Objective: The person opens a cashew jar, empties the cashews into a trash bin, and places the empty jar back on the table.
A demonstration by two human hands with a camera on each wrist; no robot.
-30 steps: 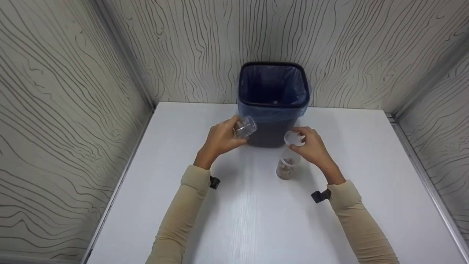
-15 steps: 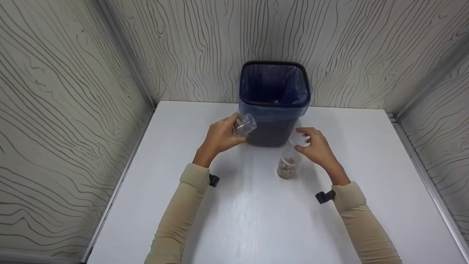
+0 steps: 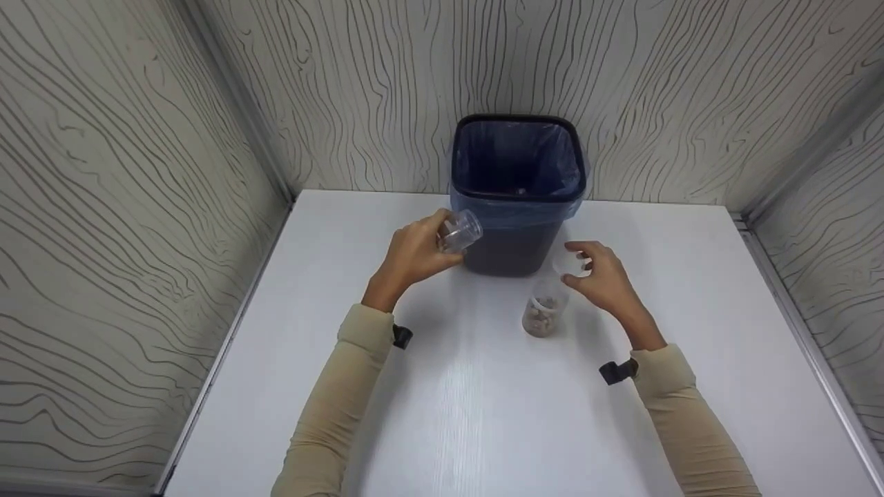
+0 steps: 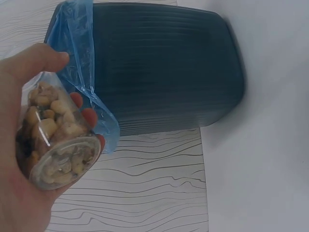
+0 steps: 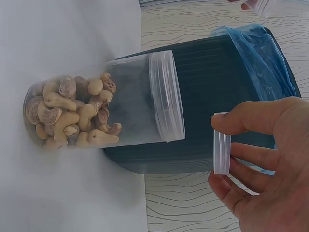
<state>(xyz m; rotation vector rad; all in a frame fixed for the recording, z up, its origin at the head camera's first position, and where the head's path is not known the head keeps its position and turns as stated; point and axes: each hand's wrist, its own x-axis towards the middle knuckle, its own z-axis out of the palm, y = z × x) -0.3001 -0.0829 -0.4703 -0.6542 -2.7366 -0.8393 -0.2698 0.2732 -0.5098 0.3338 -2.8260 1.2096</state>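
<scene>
In the head view my left hand (image 3: 418, 250) grips a clear plastic jar (image 3: 461, 232), tilted with its mouth towards the upper right. Nuts (image 4: 53, 113) fill much of this jar in the left wrist view, where its round base faces the camera. My right hand (image 3: 599, 276) pinches a translucent round lid (image 5: 222, 147) by its edge, between thumb and fingers. A second clear jar (image 3: 543, 317) stands upright on the table, just left of and nearer than the right hand. Cashews (image 5: 67, 113) lie in its lower part, below a ridged rim (image 5: 166, 96).
Behind both hands stands a dark bin (image 3: 514, 245) lined with a blue bag (image 3: 514, 212), against the back wall (image 3: 373, 103). A small pale thing (image 3: 521, 191) lies inside it. Patterned panels enclose the white table (image 3: 442, 414) at the sides and back.
My right hand has moved to the right with the lid, away from the standing jar. The left hand and its tilted jar have shifted only slightly, upwards and left.
</scene>
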